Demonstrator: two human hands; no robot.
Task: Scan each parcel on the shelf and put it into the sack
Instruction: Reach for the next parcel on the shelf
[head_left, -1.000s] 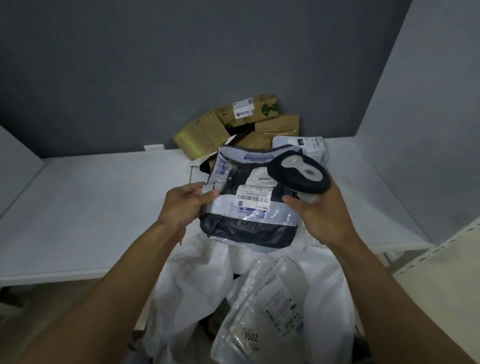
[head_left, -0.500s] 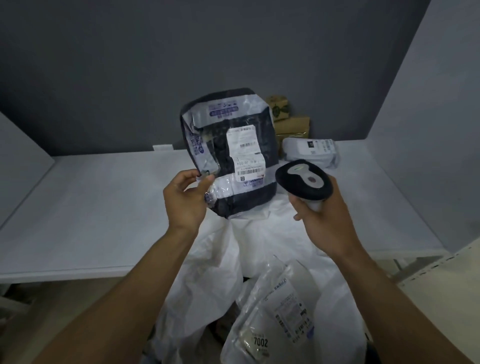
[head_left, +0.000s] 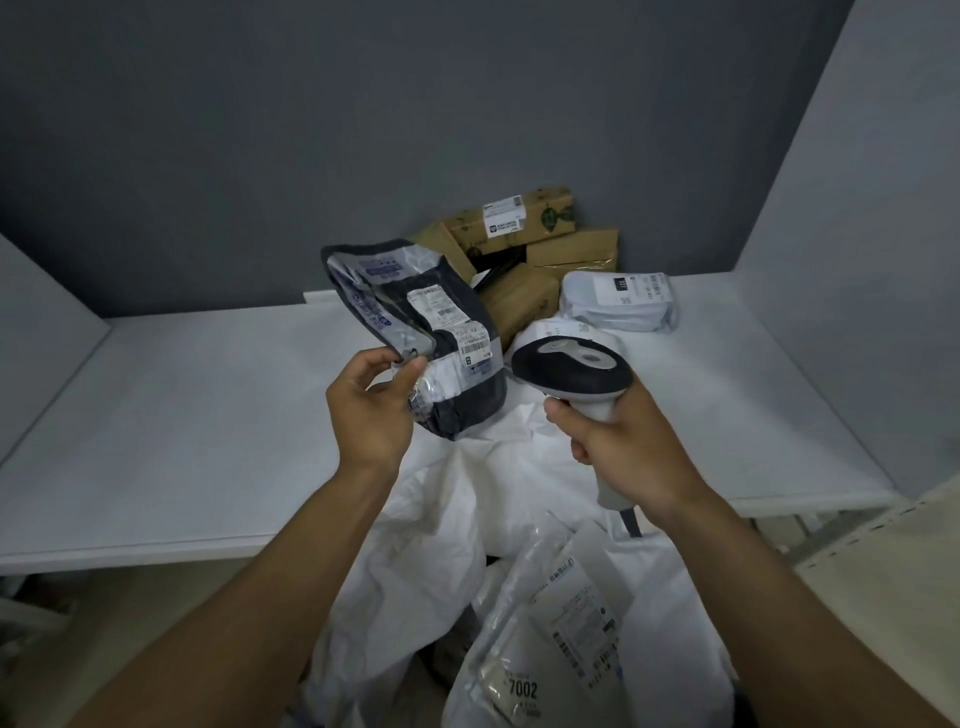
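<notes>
My left hand (head_left: 371, 410) pinches the lower left edge of a dark plastic mailer parcel (head_left: 426, 332), held upright and tilted left above the shelf, its white labels facing me. My right hand (head_left: 623, 447) grips the handle of a black and white barcode scanner (head_left: 571, 371), whose head sits just right of the parcel. The white sack (head_left: 441, 530) hangs open below my hands at the shelf's front edge, with a clear bagged parcel marked 7002 (head_left: 550, 639) in its mouth.
On the white shelf (head_left: 182, 415) against the grey back wall lie several brown cardboard boxes (head_left: 540, 244) and a white mailer bag (head_left: 618, 301). A grey side panel (head_left: 857, 260) rises on the right. Another shelf edge (head_left: 883, 571) shows at lower right.
The parcel was lifted from lying low over the sack to upright, then tipped leftward and lower. The scanner drew back from over its label to its right side.
</notes>
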